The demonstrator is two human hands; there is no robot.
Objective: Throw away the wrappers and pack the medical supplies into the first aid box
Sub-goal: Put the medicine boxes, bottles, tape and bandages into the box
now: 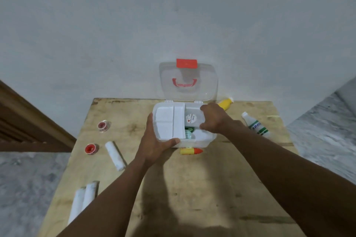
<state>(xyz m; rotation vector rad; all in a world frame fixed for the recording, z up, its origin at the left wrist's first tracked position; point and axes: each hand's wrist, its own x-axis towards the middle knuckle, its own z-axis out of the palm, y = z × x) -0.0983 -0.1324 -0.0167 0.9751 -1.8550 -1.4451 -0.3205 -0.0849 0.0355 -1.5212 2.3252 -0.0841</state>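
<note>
Both hands grasp the tray [167,121] in the open box [202,141]. Left hand [154,146] fingers [150,121] clasp its near-left corner; right hand [212,119] fingers pinch its right edge.

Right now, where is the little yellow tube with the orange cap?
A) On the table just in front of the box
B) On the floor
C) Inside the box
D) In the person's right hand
A: the yellow tube with the orange cap lies on the table against the near side of the open first aid box.
</note>
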